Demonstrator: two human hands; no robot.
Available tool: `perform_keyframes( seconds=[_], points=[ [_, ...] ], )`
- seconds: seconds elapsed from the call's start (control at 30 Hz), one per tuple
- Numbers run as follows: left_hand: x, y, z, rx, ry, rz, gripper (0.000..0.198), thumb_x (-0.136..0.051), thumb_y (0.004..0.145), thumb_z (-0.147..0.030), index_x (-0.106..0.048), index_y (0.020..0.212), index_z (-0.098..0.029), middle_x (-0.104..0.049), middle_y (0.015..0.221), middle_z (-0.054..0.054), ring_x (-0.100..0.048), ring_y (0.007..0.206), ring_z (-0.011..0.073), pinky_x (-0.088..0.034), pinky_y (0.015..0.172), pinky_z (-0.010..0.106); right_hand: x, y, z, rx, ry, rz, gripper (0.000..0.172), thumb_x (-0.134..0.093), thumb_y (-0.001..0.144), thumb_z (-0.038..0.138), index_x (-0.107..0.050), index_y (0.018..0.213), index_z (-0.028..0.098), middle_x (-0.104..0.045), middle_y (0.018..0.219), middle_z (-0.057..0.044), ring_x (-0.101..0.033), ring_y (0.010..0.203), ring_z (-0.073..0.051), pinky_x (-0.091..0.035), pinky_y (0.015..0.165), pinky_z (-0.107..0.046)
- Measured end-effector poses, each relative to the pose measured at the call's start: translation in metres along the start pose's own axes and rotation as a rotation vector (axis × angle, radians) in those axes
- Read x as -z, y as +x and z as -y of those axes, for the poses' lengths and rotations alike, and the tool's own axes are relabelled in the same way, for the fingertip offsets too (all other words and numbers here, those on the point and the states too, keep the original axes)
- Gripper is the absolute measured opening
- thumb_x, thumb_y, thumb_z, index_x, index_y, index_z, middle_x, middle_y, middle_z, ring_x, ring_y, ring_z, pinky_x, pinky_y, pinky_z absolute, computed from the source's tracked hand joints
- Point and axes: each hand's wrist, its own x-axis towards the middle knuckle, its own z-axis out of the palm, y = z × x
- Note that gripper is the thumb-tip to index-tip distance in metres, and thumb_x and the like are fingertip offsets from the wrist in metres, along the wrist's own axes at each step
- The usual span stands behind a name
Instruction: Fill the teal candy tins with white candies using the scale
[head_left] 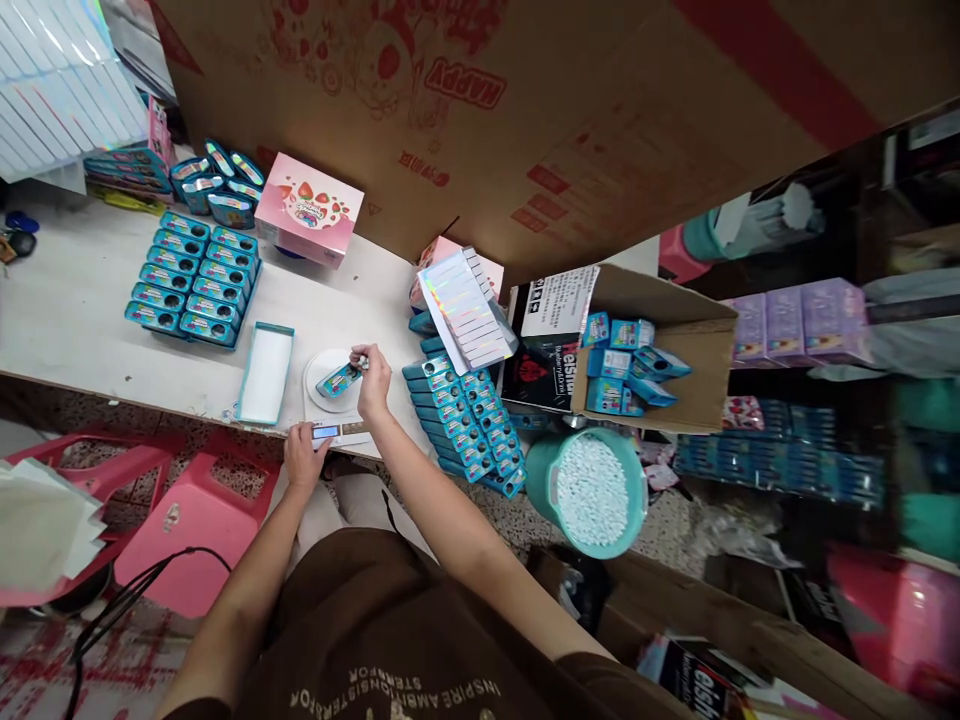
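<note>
2 bare hands are at a small white scale near the front edge of a white table. 1 blue container lies tilted across the round pan, and the right hand reaches in from its right end. The fingertips there draw together, pinching what seem to be pale bits; they are too small to name. The left hand rests at the front of the scale beside its lit display. Its fingers curl close together, but I cannot tell whether they press a button or only steady the base.

As I judge it, the step in hand is weighing this container while its contents are adjusted by hand. The next move calls for a light, exact release at the container's end, fingers clear of the pan, so that the reading is true.

Just left of the scale stands 1 open blue-rimmed tray with a white inside. Further left, blue containers stand in 2 columns; more stacked containers are right of the right hand. Beyond those, white pellets fill a teal bucket.
</note>
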Motion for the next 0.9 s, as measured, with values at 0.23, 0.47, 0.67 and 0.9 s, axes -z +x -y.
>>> perform_keyframes(
  seconds=[0.23, 0.47, 0.67, 0.9],
  points=[
    [-0.01, -0.009, -0.01, -0.29, 0.069, 0.159, 0.027, -0.047, 0.087, -0.037, -0.058, 0.105, -0.02, -0.06, 0.099, 0.01, -0.052, 0.094, 0.0236, -0.036, 0.08, 0.035, 0.002, -0.001, 0.001, 0.001, -0.04, 0.024, 0.034, -0.041, 0.082, 0.042, -0.059, 0.067, 0.018, -0.057, 0.069, 0.0, -0.051, 0.067, -0.011, -0.042, 0.066, -0.023],
    [-0.01, -0.009, -0.015, -0.282, 0.11, 0.126, 0.023, -0.041, 0.09, -0.03, -0.061, 0.096, -0.02, -0.062, 0.091, 0.008, -0.051, 0.089, 0.0225, -0.034, 0.076, 0.035, 0.005, 0.0, -0.002, 0.023, -0.083, 0.056, 0.043, -0.037, 0.085, 0.049, -0.062, 0.068, 0.017, -0.062, 0.071, -0.002, -0.055, 0.072, -0.012, -0.043, 0.072, -0.026],
    [0.0, -0.009, -0.022, -0.258, 0.062, 0.058, 0.023, -0.043, 0.089, -0.029, -0.062, 0.095, -0.018, -0.063, 0.089, 0.009, -0.053, 0.087, 0.0223, -0.034, 0.075, 0.034, 0.004, -0.002, -0.001, 0.014, -0.072, 0.074, 0.048, -0.034, 0.086, 0.051, -0.062, 0.068, 0.018, -0.063, 0.071, -0.002, -0.057, 0.071, -0.013, -0.044, 0.073, -0.027],
    [0.055, 0.028, -0.05, -0.207, -0.095, -0.279, 0.019, -0.05, 0.086, -0.032, -0.062, 0.092, -0.019, -0.065, 0.085, 0.008, -0.053, 0.084, 0.021, -0.032, 0.078, 0.035, 0.003, -0.004, -0.004, 0.015, -0.037, 0.075, 0.053, -0.028, 0.088, 0.052, -0.064, 0.07, 0.017, -0.064, 0.072, -0.003, -0.058, 0.074, -0.014, -0.043, 0.076, -0.028]
  ],
)
